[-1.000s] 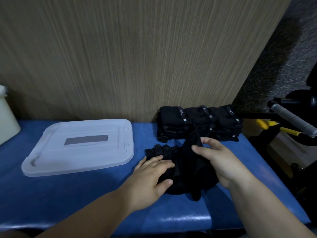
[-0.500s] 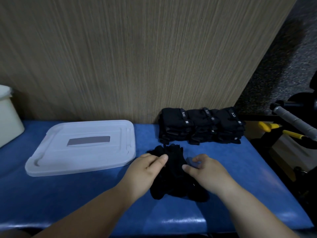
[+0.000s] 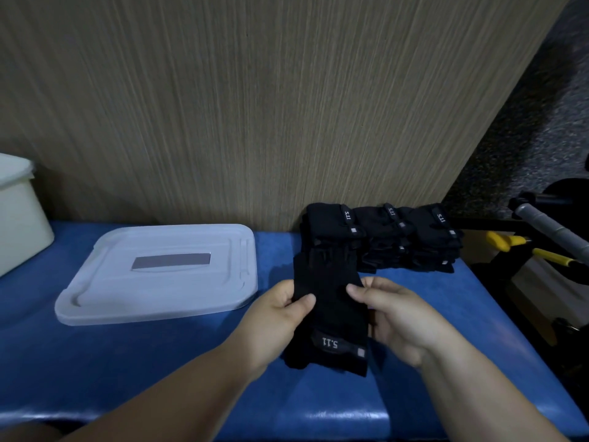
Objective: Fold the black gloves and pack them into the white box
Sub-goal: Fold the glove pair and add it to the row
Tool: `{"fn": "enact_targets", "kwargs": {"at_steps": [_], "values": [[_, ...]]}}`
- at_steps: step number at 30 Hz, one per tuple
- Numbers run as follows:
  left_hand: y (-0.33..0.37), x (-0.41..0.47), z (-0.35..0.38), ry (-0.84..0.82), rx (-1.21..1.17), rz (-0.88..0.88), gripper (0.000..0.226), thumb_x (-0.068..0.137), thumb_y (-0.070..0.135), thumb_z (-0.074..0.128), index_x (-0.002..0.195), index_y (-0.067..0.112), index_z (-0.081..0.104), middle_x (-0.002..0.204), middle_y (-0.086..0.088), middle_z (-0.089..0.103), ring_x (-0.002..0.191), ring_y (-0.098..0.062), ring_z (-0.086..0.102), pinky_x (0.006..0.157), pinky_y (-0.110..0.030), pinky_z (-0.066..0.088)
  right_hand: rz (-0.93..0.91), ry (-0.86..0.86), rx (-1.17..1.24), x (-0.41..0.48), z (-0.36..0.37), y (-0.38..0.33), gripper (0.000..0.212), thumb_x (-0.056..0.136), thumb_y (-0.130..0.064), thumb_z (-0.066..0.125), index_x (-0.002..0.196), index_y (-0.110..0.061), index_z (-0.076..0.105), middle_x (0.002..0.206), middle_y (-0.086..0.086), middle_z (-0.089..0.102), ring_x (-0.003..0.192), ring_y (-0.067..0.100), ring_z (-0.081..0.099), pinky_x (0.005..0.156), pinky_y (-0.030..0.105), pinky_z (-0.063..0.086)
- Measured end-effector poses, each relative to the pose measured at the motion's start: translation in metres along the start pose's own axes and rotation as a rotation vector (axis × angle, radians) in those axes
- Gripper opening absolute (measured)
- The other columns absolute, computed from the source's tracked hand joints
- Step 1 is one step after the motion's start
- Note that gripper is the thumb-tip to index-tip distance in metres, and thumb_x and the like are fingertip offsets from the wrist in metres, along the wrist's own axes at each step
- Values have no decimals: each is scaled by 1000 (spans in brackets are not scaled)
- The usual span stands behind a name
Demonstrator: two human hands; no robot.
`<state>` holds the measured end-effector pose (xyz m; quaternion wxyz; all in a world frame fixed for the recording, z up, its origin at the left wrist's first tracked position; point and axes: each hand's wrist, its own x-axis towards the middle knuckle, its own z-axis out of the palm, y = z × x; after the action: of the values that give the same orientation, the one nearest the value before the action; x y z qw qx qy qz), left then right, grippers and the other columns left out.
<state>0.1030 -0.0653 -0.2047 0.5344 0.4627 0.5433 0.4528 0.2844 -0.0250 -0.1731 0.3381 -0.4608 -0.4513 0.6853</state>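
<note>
A black glove (image 3: 328, 301) with a "5.11" cuff label lies lengthwise between my hands, fingers pointing away, cuff towards me. My left hand (image 3: 277, 317) grips its left edge with the thumb on top. My right hand (image 3: 395, 317) holds the right edge, thumb pressing the cloth. Behind them a stack of folded black gloves (image 3: 382, 237) sits in a row against the wall. The white box (image 3: 19, 212) stands at the far left edge, only partly in view. Its translucent white lid (image 3: 159, 275) lies flat on the blue table.
The blue padded table (image 3: 127, 362) ends just right of the glove stack. A wood-grain wall (image 3: 255, 106) rises behind it. To the right stand dark equipment with a grey handle (image 3: 551, 228) and yellow-handled tools (image 3: 510, 242).
The crumpled glove has been straightened out and lifted lengthwise between my hands, its labelled cuff now facing me. Both hands shifted from pressing on top to gripping its side edges.
</note>
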Motion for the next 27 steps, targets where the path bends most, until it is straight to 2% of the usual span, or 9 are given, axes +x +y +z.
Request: {"fn": "enact_targets", "kwargs": {"at_steps": [3, 6, 8, 12, 15, 17, 20, 24, 27], "values": [[2, 0, 0, 53, -61, 7, 16, 99, 20, 50, 107, 23, 63, 100, 3, 73, 97, -14, 69, 86, -32, 53, -53, 8, 39, 2, 5, 1, 29, 79, -7, 66, 105, -9, 54, 86, 10, 71, 75, 21, 66, 65, 33, 52], [0, 2, -2, 113, -49, 34, 15, 99, 15, 49, 109, 22, 59, 99, 4, 72, 97, -14, 68, 87, -34, 53, -102, 99, 42, 9, 11, 5, 38, 85, 2, 64, 117, -9, 48, 90, 13, 70, 79, 26, 65, 76, 42, 49], [-1, 2, -2, 146, -40, 38, 20, 98, 10, 50, 113, 23, 53, 96, 6, 73, 94, -11, 68, 83, -29, 52, -126, 148, 31, 14, 14, 8, 45, 84, 3, 66, 118, -17, 46, 95, 13, 71, 83, 29, 67, 84, 44, 50], [-5, 2, -5, 174, 147, 68, 54, 93, 6, 56, 128, 39, 32, 101, 12, 68, 86, 0, 65, 70, -10, 49, -117, 203, -139, 21, 15, 17, 56, 82, -1, 71, 122, -26, 41, 97, 8, 72, 87, 26, 71, 81, 38, 57], [-13, 2, -6, 174, 380, 116, 70, 90, 8, 59, 140, 40, 22, 123, 13, 53, 96, 2, 56, 72, -1, 41, -121, 273, -337, 22, 14, 23, 60, 81, -8, 74, 124, -30, 39, 102, 2, 68, 87, 18, 70, 75, 31, 57], [-15, 1, -7, 181, 603, 162, 66, 91, 14, 58, 143, 37, 23, 134, 9, 39, 99, 3, 45, 71, 3, 34, -135, 299, -457, 23, 14, 26, 60, 81, -11, 74, 124, -32, 38, 101, -4, 65, 85, 10, 66, 70, 23, 55], [-15, -2, -7, 190, 789, 173, 54, 94, 23, 55, 141, 33, 32, 137, 8, 29, 94, 1, 42, 74, -2, 32, -171, 304, -581, 22, 16, 30, 56, 82, -13, 73, 121, -34, 39, 98, -8, 62, 83, 3, 62, 64, 17, 49], [-17, -3, -10, 186, 874, 273, 48, 92, 26, 58, 136, 31, 40, 133, 16, 19, 98, 3, 38, 77, -1, 30, -229, 294, -529, 20, 15, 31, 46, 80, -4, 72, 107, -34, 51, 89, -5, 58, 73, 11, 62, 60, 20, 52], [-19, -1, -13, 150, 849, 309, 47, 91, 22, 60, 135, 32, 44, 141, 17, 17, 104, 5, 36, 84, 2, 26, -276, 274, -376, 21, 14, 31, 41, 76, 1, 73, 96, -32, 59, 83, -6, 54, 73, 13, 56, 72, 33, 54]]}}
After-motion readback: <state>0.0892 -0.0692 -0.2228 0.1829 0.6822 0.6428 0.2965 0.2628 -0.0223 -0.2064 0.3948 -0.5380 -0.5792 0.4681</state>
